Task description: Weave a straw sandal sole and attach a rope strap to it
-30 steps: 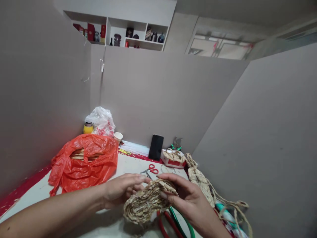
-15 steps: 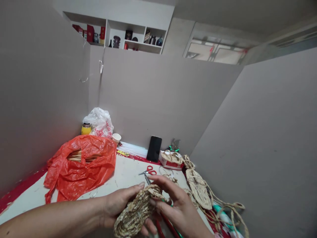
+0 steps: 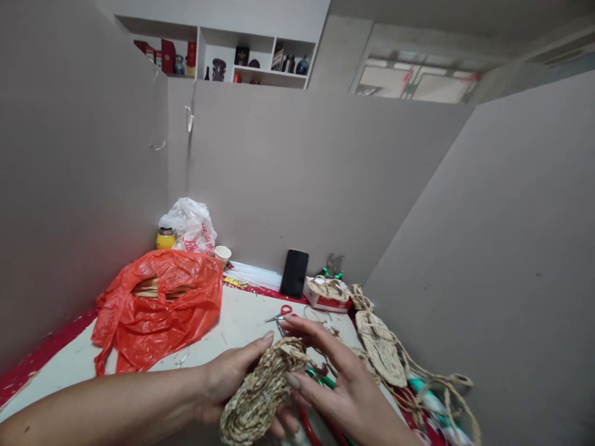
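A coiled, braided straw piece [image 3: 260, 393] is held upright on edge near the bottom centre. My left hand [image 3: 232, 378] grips it from the left, thumb along its upper edge, with some fingertips showing past its lower right side. My right hand [image 3: 334, 378] is at its right side, thumb against the braid and fingers stretched over the top end. Behind the hands lie red-handled scissors [image 3: 284, 312], partly covered by my right fingers. Below my right hand, red and green handles [image 3: 309, 424] of tools show in part.
An orange plastic bag [image 3: 171, 334] with straw strips sits at the left. Farther back are a white bag [image 3: 188, 223], yellow jar [image 3: 165, 238], paper cup [image 3: 222, 254] and black phone [image 3: 294, 273]. A woven sole [image 3: 381, 350] and cords lie at the right.
The camera view has shifted slightly, so the table items appear a little to the right. My right fingers are raised and spread a bit more over the braided piece, which stays in my left hand.
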`<state>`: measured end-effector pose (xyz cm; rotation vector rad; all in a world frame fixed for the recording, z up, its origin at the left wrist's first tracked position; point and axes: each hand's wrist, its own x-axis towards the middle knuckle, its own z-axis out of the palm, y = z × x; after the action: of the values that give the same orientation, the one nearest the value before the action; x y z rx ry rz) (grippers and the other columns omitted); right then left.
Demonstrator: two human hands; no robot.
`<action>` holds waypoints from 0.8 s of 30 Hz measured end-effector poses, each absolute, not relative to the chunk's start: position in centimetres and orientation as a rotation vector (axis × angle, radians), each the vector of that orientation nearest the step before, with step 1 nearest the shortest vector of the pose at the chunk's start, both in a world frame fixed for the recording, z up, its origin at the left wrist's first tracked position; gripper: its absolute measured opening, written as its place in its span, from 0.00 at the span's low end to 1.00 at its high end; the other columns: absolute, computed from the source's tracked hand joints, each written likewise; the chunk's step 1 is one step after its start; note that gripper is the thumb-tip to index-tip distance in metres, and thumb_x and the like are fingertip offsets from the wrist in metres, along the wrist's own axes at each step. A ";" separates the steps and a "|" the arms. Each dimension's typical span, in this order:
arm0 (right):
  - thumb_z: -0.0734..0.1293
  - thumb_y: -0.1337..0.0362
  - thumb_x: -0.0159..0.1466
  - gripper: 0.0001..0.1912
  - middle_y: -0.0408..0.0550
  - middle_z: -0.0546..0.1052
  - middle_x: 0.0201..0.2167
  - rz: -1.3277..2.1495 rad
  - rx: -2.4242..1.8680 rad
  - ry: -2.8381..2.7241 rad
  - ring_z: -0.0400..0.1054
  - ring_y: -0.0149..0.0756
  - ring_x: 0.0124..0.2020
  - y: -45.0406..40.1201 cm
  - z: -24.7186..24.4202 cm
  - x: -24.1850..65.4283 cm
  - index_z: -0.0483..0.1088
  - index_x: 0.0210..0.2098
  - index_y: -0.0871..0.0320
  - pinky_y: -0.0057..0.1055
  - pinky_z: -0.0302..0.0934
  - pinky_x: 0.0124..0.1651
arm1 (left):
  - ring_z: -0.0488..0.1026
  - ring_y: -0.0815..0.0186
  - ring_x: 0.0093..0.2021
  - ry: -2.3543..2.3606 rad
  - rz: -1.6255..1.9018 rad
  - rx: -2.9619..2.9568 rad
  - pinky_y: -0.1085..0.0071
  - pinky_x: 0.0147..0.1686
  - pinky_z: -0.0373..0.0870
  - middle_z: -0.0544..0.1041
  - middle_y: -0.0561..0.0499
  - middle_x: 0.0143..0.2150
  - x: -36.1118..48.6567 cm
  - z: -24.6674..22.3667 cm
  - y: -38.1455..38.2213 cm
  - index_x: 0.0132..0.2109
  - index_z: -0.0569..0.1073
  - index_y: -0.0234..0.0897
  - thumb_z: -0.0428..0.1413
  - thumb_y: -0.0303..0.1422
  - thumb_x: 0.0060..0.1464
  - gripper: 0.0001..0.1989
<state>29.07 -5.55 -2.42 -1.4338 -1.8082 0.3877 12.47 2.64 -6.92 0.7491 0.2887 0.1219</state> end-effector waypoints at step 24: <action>0.65 0.73 0.60 0.06 0.47 0.74 0.30 -0.376 -1.265 -2.009 0.68 0.37 0.32 -6.1 -2.0 27.5 0.67 0.35 0.57 0.37 0.59 0.37 | 0.70 0.69 0.22 0.503 0.312 1.140 0.73 0.27 0.66 0.76 0.48 0.23 12.0 -6.6 2.3 0.30 0.76 0.31 0.46 0.62 0.48 0.35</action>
<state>27.48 -6.08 -1.98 -1.2654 -2.0093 -0.3761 12.01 2.34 -6.55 1.1398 0.5031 0.3117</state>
